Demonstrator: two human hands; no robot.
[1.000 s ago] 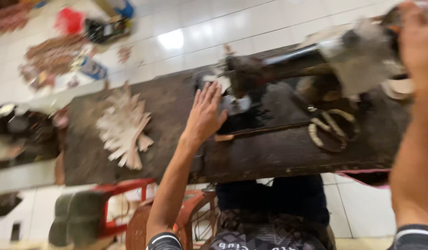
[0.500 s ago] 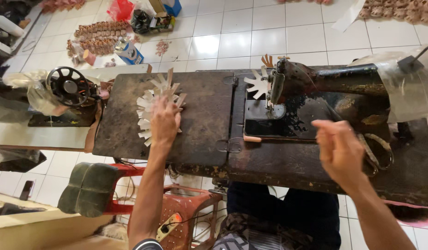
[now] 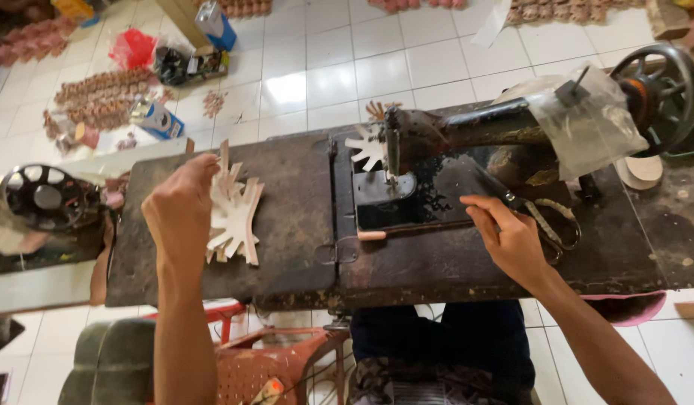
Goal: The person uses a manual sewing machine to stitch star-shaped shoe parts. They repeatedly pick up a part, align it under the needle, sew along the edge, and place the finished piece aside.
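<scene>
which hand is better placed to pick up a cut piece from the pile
Left. The left hand already rests on the pile of pale cut pieces on the table. The right hand is across by the scissors, near the sewing machine.

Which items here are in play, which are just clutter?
In play: left hand on pale cut pieces; right hand by scissors; sewing machine.
Lying about: floor boxes, red bag, second machine's wheel.
</scene>
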